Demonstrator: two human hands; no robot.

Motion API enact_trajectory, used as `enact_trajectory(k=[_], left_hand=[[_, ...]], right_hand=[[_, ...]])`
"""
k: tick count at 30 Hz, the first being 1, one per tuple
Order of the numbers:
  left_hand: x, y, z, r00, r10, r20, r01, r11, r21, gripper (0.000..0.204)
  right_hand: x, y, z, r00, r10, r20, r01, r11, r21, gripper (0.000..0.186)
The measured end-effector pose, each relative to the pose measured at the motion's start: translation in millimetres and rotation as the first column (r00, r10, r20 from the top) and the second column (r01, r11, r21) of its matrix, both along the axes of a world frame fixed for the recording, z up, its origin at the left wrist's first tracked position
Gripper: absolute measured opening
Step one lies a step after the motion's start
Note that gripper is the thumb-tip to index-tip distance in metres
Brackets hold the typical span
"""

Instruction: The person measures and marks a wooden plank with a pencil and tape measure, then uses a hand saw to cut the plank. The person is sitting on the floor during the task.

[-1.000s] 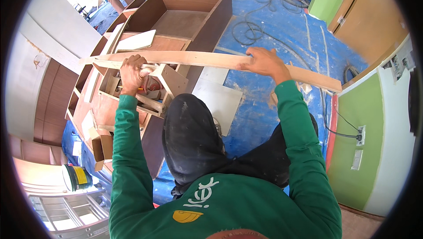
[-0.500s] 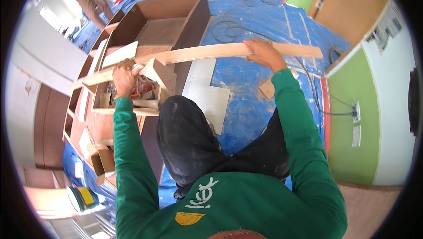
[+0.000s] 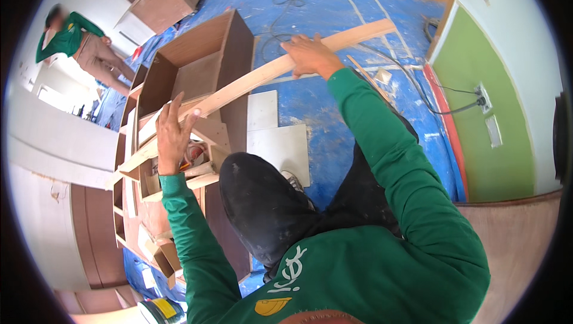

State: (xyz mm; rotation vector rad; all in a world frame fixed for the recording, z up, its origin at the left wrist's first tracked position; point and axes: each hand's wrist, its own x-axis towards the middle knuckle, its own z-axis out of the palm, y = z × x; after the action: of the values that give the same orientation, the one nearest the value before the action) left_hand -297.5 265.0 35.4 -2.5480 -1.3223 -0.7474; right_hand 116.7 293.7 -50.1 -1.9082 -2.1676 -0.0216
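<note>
Over the brown cabinet [image 3: 197, 67], both hands, left hand [image 3: 173, 139] and right hand [image 3: 310, 55], clasped around a long plank [image 3: 250, 79].

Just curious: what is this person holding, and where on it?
A long pale wooden plank: the right hand grips past its middle, the left hand near its lower end.

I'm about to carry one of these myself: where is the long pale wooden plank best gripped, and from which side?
Grip the plank from above at two spread points, as the left hand and right hand do. It is long, thin and tilted across the open cabinet, so one central grip would probably let it swing.
</note>
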Motion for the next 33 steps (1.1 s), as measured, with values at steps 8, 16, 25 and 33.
enact_trajectory(k=[8, 16, 25, 33], left_hand=[[183, -27, -57, 0.865, -0.487, 0.122, 0.450, 0.646, -0.616, 0.054], [154, 24, -163, 0.480, -0.868, -0.127, 0.634, 0.443, -0.634, 0.048], [181, 26, -99, 0.811, -0.269, 0.520, 0.395, 0.907, -0.148, 0.046], [193, 10, -91, 0.824, -0.405, 0.395, 0.441, 0.898, 0.001, 0.051]], right_hand=[[-33, -85, 67, 0.970, 0.085, -0.226, -0.010, 0.949, 0.315, 0.061], [-69, -187, 83, 0.985, -0.031, -0.170, 0.147, 0.666, 0.731, 0.029], [-12, -389, -11, 0.702, -0.270, -0.659, 0.543, 0.801, 0.251, 0.058], [113, -465, -249, -0.052, -0.713, -0.699, 0.800, 0.389, -0.456, 0.079]])
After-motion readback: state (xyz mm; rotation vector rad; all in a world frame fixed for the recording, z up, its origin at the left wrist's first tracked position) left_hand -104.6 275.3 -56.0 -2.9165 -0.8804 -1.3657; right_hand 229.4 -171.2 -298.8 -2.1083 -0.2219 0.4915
